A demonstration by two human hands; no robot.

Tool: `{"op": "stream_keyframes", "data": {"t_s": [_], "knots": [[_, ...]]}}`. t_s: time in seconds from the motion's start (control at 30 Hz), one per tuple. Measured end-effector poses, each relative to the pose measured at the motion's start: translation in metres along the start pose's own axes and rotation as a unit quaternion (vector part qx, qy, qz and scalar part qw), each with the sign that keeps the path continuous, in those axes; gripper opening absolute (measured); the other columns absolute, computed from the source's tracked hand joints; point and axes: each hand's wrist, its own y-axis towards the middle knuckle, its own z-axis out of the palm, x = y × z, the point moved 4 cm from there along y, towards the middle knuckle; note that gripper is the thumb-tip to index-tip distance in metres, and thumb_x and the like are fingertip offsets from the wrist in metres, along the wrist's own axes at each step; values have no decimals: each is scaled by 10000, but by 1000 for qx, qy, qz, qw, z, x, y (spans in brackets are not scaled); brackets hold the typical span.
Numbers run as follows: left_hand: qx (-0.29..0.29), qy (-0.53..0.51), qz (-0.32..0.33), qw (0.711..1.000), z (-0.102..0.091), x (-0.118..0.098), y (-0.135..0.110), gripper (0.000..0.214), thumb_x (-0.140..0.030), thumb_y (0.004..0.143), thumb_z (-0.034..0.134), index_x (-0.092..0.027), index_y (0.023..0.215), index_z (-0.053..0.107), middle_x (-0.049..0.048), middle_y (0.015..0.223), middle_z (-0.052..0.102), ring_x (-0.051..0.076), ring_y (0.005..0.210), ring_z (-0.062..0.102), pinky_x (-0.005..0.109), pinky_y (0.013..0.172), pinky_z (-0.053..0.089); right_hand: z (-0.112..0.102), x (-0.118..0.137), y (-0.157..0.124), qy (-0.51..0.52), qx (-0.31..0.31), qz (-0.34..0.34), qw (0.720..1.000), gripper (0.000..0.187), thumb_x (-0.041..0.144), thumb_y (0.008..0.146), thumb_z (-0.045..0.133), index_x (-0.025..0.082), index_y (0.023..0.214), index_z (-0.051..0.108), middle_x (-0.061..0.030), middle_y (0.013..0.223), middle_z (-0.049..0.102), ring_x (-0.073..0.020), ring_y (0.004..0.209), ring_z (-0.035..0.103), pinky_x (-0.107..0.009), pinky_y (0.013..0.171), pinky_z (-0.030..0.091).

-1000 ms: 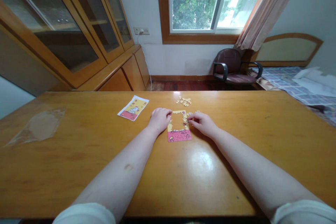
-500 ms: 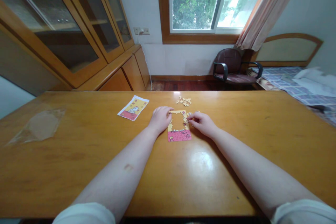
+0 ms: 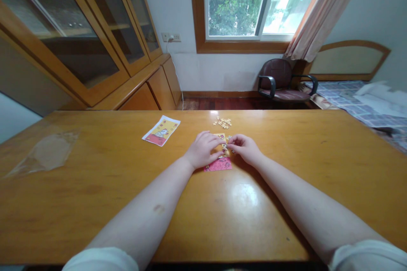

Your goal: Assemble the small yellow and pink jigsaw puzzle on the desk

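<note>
A partly assembled jigsaw puzzle (image 3: pixel 219 164), pink along its near side and yellow above, lies on the wooden table. My left hand (image 3: pixel 205 151) reaches across it from the left and hides much of its middle. Its thumb and fingers are apart, with the tips at the puzzle's right-hand side. My right hand (image 3: pixel 244 148) is at the right edge, thumb and fingertips pinched together on a small puzzle piece, mostly covered by the fingers. A few loose pieces (image 3: pixel 229 137) lie beside that hand, partly hidden.
Beyond the puzzle is a small pile of loose pieces (image 3: pixel 222 123). A picture card (image 3: pixel 161 131) with a white bird lies to the left. A clear plastic bag (image 3: pixel 52 150) rests at the table's (image 3: pixel 121 203) far left. A chair (image 3: pixel 280 80) stands behind the table.
My left hand has moved right, from the puzzle's left edge to over its middle, with its fingers now at the right side. My right hand has barely shifted and stays pinched.
</note>
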Motion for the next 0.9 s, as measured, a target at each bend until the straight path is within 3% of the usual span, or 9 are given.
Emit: {"op": "stream_keyframes", "data": {"t_s": [0.43, 0.7, 0.8, 0.9], "knots": [[-16, -7, -9, 1000, 1, 3, 0, 277, -390, 839, 619, -293, 1092, 680, 43, 1122, 680, 207, 1089, 581, 448, 1092, 314, 4, 4, -4, -14, 10, 8, 1000, 256, 391, 640, 729, 177, 705, 605, 20, 626, 612, -98, 533, 511, -232, 515, 419], [-51, -8, 1, 999, -1, 3, -1, 194, -389, 835, 617, -263, 958, 698, 20, 1070, 688, 181, 1029, 587, 390, 1067, 342, 5, 3, -4, -29, 18, -7, 999, 222, 376, 675, 703, 177, 723, 617, 6, 650, 626, -112, 564, 538, -243, 546, 433], [-59, -13, 2, 998, -3, 4, -1, 179, -371, 823, 622, -248, 929, 697, 30, 1060, 684, 185, 1008, 584, 390, 1048, 355, 3, 3, -5, -80, 20, -27, 996, 201, 368, 729, 671, 179, 790, 636, 18, 619, 604, -115, 552, 530, -244, 546, 425], [-28, -18, 3, 999, -2, 10, -2, 151, -368, 797, 640, -251, 872, 699, 31, 1083, 671, 194, 1018, 574, 394, 1036, 365, 0, 8, -7, -190, 31, -69, 979, 127, 304, 784, 630, 187, 823, 659, 30, 591, 564, -108, 540, 488, -237, 547, 391]]}}
